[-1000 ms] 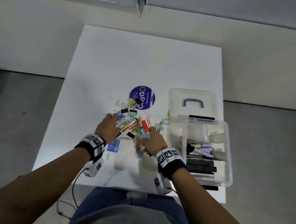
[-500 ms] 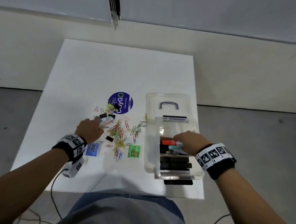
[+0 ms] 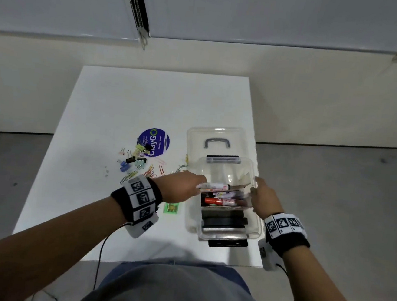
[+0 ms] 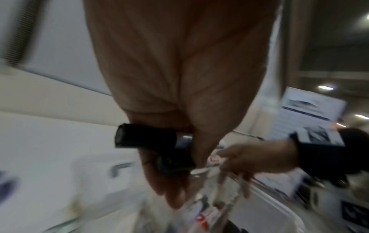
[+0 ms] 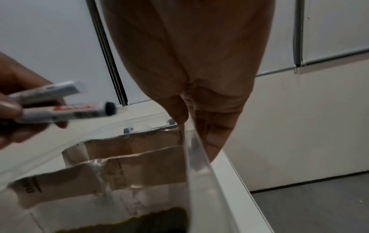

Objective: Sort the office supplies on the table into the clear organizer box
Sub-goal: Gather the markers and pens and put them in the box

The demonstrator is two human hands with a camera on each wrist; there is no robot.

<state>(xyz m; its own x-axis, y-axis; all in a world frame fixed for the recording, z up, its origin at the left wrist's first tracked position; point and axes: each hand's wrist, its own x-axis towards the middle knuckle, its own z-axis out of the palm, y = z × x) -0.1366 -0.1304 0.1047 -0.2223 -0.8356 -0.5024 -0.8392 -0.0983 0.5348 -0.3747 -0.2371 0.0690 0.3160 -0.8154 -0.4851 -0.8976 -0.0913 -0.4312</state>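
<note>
- My left hand (image 3: 184, 187) grasps two markers (image 5: 60, 100), one white-bodied and black-capped, above the clear organizer box (image 3: 255, 226).
- My right hand (image 3: 263, 198) grips the box's right wall, thumb inside, fingers curled outside.
- In the box I see a red marker (image 3: 221, 202), more markers beside it, and black items nearer me.
- Paper clips (image 3: 152, 170) and binder clips (image 3: 134, 160) lie on the white table (image 3: 99, 116), left of the box.

Markers (image 3: 222, 197) crowding box (image 3: 256, 228) mid-compartment
</note>
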